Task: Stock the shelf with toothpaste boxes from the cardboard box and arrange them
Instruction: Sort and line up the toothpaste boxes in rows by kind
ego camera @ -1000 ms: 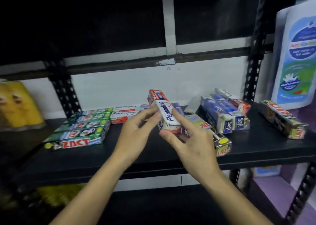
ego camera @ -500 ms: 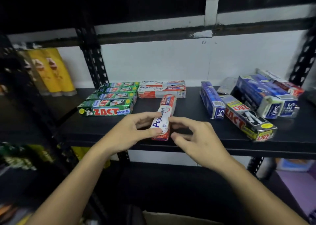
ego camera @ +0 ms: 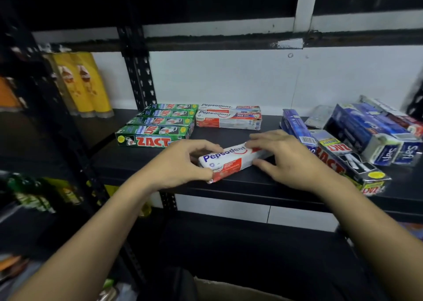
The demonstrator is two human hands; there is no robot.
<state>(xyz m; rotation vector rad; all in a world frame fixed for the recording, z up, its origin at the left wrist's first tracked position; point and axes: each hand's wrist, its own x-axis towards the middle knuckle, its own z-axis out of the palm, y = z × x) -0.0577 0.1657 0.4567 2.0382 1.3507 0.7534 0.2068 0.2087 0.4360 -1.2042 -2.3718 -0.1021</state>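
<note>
Partway, I judge: my left hand (ego camera: 183, 163) and right hand (ego camera: 288, 158) pinch a Pepsodent box (ego camera: 229, 161); green ZACT row (ego camera: 158, 126) arranged, mixed pile (ego camera: 366, 140) unsorted.

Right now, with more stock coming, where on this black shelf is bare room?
Bare strip between the held white-and-red Pepsodent box and the two Pepsodent boxes at the back; a gap between those and the slanted blue box. Crowded: the jumbled box pile at right.
</note>
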